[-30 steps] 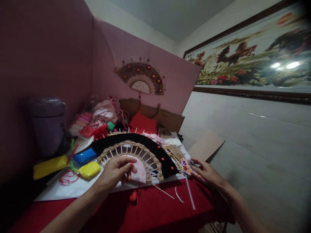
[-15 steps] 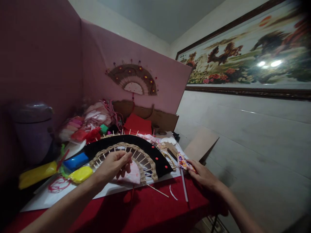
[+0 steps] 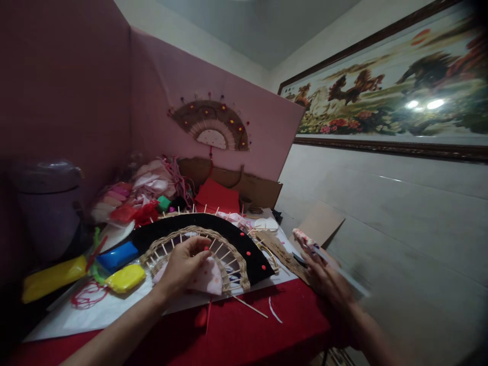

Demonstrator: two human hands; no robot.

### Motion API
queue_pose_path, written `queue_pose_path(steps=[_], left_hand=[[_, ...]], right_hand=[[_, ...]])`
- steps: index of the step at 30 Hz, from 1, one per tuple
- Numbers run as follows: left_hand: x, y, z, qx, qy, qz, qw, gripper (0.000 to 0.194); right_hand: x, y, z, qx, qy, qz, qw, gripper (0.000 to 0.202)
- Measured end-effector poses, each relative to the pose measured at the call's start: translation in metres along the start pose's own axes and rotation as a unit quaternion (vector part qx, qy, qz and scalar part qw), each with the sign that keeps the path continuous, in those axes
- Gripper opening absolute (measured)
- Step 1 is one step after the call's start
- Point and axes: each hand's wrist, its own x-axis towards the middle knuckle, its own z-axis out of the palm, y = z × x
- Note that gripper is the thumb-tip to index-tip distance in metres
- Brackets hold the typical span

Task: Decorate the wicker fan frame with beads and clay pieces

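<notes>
My left hand (image 3: 186,262) is closed in a pinch on a small red ball (image 3: 206,248), above the pink dotted centre (image 3: 208,279) of a woven fan (image 3: 198,229). The fan lies on the table and has a black band (image 3: 224,231) with several red dots on its right part. Thin sticks poke out past its top edge. My right hand (image 3: 324,269) is closed around a flower-patterned glue gun (image 3: 305,239), raised off the table to the fan's right. A pale glue stick (image 3: 348,279) extends from its back. Motion blurs that hand a little.
Yellow (image 3: 125,278) and blue (image 3: 118,255) clay packs lie left of the fan, near red string (image 3: 89,295). Brown cardboard (image 3: 285,254) lies at right on the red tablecloth (image 3: 244,338). Behind, another fan (image 3: 211,124) hangs on a pink board.
My right hand has lifted the glue gun off the table and turned it, so the glue stick now points toward the lower right. My left hand has shifted slightly; the red ball now shows.
</notes>
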Motion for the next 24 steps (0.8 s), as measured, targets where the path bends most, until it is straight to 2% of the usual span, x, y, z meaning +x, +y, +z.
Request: queue_pose_path(steps=[2,4,8,11,16,24], left_hand=[[-0.004,-0.008,-0.002,0.065,0.001,0.025,0.998,0.022],[-0.007,-0.012,-0.002,0.137,-0.004,0.066,0.988,0.018],[-0.009,-0.016,0.0,0.223,0.0,0.155,0.962,0.013],[-0.008,-0.019,0.0,0.251,0.012,0.198,0.947,0.011],[-0.009,-0.025,0.0,0.264,0.022,0.245,0.933,0.011],[-0.012,-0.029,0.002,0.302,0.0,0.263,0.916,0.014]], right_hand=[[-0.01,-0.02,0.007,0.121,-0.025,0.105,0.987,0.03],[-0.018,-0.04,0.017,0.196,-0.08,0.162,0.964,0.029],[-0.018,-0.071,0.047,0.219,-0.212,0.157,0.939,0.035],[-0.012,-0.083,0.072,0.198,-0.267,0.148,0.931,0.038],[-0.006,-0.098,0.096,0.158,-0.295,0.153,0.93,0.033],[0.0,-0.102,0.104,0.043,-0.285,0.124,0.95,0.029]])
